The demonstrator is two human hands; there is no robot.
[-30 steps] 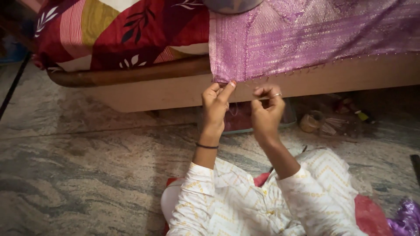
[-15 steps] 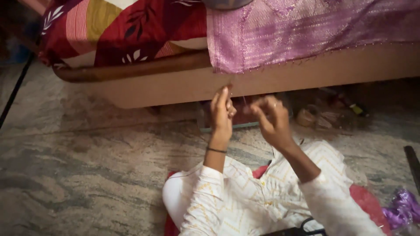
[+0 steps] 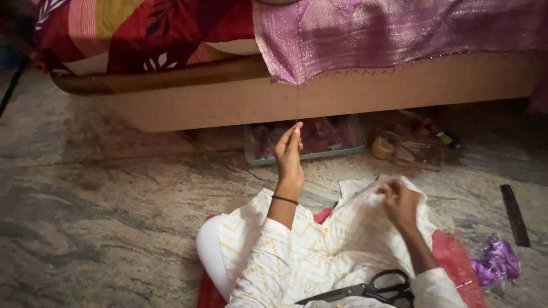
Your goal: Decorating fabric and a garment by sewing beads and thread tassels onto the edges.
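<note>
My left hand [image 3: 289, 149] is raised in front of the bed frame, its fingertips pinched on a thin thread [image 3: 298, 102] that runs up to the edge of the purple cloth [image 3: 394, 34] hanging off the bed. My right hand [image 3: 401, 202] rests low on my lap, fingers curled on the cream patterned garment [image 3: 337, 239] over my knee. Black-handled scissors [image 3: 371, 288] lie on my lap near the bottom edge, touched by neither hand.
A wooden bed frame [image 3: 319, 97] spans the top, with a red patterned bedcover [image 3: 131, 28] at left. A tray of items [image 3: 319, 142] and clutter sit under the bed. A dark ruler [image 3: 515, 214] and purple fabric scrap [image 3: 498, 259] lie on the marble floor at right.
Both hands came down from the cloth's edge. My right hand dropped to my lap; my left hand stays raised, drawing the thread taut downward.
</note>
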